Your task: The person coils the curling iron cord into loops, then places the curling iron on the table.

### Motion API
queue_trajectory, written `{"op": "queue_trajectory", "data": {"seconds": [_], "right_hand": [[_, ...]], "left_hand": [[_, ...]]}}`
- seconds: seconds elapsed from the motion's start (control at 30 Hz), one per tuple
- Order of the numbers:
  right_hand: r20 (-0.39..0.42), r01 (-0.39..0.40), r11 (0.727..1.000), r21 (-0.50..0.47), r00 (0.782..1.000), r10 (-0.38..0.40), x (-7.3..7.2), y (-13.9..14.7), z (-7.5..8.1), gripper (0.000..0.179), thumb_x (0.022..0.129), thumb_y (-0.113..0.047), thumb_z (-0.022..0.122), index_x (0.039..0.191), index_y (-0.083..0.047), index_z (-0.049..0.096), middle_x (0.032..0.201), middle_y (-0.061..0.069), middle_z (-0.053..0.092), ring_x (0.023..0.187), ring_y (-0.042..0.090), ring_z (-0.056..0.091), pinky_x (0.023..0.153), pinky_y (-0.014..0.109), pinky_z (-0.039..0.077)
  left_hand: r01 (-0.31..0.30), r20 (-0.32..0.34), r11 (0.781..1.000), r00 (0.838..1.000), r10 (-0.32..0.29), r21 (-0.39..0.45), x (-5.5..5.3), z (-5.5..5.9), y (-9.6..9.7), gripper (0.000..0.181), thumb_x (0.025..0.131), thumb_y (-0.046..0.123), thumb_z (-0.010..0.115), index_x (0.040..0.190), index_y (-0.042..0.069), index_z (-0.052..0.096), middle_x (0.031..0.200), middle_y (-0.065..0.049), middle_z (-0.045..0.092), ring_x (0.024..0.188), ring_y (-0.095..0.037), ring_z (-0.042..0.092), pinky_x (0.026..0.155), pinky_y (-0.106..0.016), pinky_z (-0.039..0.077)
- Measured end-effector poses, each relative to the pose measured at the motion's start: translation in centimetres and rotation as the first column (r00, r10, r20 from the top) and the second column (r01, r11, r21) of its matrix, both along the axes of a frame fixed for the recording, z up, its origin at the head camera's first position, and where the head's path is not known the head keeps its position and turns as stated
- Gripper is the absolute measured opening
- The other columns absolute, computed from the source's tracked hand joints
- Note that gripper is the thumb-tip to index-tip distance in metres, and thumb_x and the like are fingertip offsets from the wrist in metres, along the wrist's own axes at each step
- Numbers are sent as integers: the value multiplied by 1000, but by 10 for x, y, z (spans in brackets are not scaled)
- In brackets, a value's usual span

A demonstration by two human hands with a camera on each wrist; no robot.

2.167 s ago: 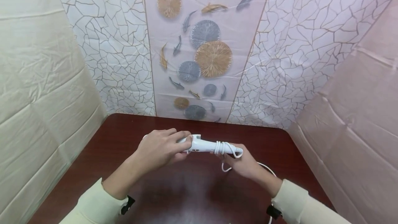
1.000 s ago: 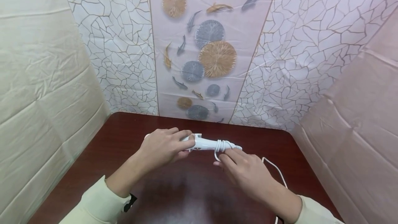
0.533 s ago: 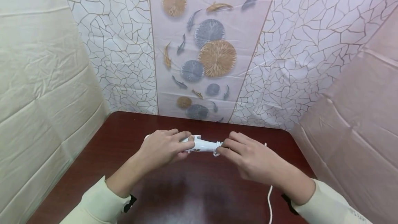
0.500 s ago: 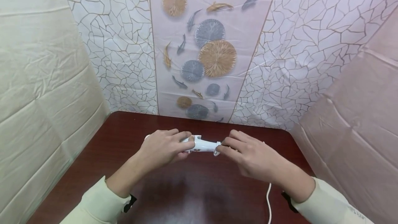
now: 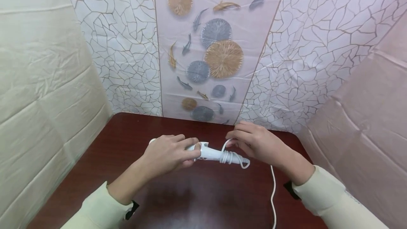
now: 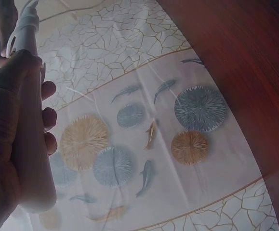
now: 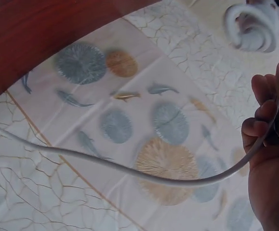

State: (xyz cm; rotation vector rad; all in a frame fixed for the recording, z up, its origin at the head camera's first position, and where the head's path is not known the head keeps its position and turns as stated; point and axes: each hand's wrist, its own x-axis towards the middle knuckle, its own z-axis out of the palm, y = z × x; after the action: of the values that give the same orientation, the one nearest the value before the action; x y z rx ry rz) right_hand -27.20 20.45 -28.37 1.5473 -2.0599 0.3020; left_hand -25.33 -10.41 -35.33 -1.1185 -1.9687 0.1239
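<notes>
In the head view my left hand (image 5: pixel 171 154) grips a white wand-shaped appliance (image 5: pixel 211 153), which looks like a hair curling iron, above the table. Its smooth rounded end (image 6: pixel 37 197) shows below my palm in the left wrist view. Several loops of its white power cord (image 5: pixel 226 157) are wound around the narrow handle end. My right hand (image 5: pixel 259 142), just above and to the right of those loops, pinches the cord between thumb and fingers. From there the free length runs across the right wrist view, past my palm. My left fingers hide part of the barrel.
A dark red-brown table (image 5: pixel 190 200) lies beneath both hands. The cord's loose length (image 5: pixel 273 197) hangs down on the right. Behind stands a patterned cloth backdrop (image 5: pixel 219 59); pale cloth walls (image 5: pixel 47 98) close off both sides.
My right hand has gone from under the handle over to its top and now lifts the cord up and away from the loops. The left hand keeps its grip, with the appliance tilting slightly down rightward.
</notes>
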Motion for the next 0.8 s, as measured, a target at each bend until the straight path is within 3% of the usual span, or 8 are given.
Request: {"op": "queue_trajectory", "data": {"seconds": [0.17,0.3,0.4,0.47,0.5,0.57,0.67,0.8], "right_hand": [[133,22,1000,-17,991,-19,-14,3,-7,15,87,-13,78,102,-17,73,92,-9,67,83,4,61,72,19,50],[252,-15,997,-70,967,32,-25,8,-15,20,84,-6,79,98,-19,76,88,-9,69,78,2,61,65,15,47],[369,-33,992,-124,926,77,-31,9,-25,21,84,-5,78,98,-21,77,86,-10,71,74,2,61,63,15,47],[492,-8,987,-160,866,87,-34,10,-34,20,87,-5,76,97,-22,77,85,-9,71,73,3,62,63,17,49],[567,12,984,-180,819,94,-35,11,-40,18,88,-5,74,96,-21,77,86,-7,72,74,5,62,65,19,51],[715,72,973,-221,690,111,-35,11,-52,16,92,-6,70,95,-19,78,87,-4,73,76,6,64,66,21,53],[879,158,941,-301,429,209,-31,10,-72,11,92,-8,69,93,-16,77,91,-2,74,77,6,65,63,22,55],[897,200,875,-441,81,433,-20,3,-96,10,89,-11,72,98,-15,75,90,-3,71,74,6,63,65,22,55]], "left_hand": [[14,-32,1000,999,-14,3,2,-1,-1,19,92,36,63,109,27,60,112,11,71,67,-14,59,51,-26,48],[34,-43,999,999,-34,16,2,-2,2,18,96,35,58,111,26,60,113,9,72,66,-15,58,52,-26,49],[38,-60,999,998,-37,26,2,-1,3,17,97,34,55,111,25,60,111,8,72,66,-15,58,52,-27,49],[41,-71,999,997,-39,34,2,0,3,18,97,33,54,111,25,61,110,7,72,66,-15,58,52,-27,50],[41,-74,998,996,-39,37,2,1,3,18,97,33,54,111,25,61,110,7,72,66,-15,58,52,-27,50],[47,-79,998,996,-43,41,2,2,3,18,98,33,53,112,24,61,110,6,72,66,-15,58,52,-27,50],[59,-87,997,995,-54,49,2,3,3,19,99,32,52,113,24,62,110,6,73,65,-16,58,52,-27,50],[59,-85,996,995,-53,63,2,4,5,18,99,32,53,111,23,62,109,6,73,65,-15,58,52,-27,50]]}}
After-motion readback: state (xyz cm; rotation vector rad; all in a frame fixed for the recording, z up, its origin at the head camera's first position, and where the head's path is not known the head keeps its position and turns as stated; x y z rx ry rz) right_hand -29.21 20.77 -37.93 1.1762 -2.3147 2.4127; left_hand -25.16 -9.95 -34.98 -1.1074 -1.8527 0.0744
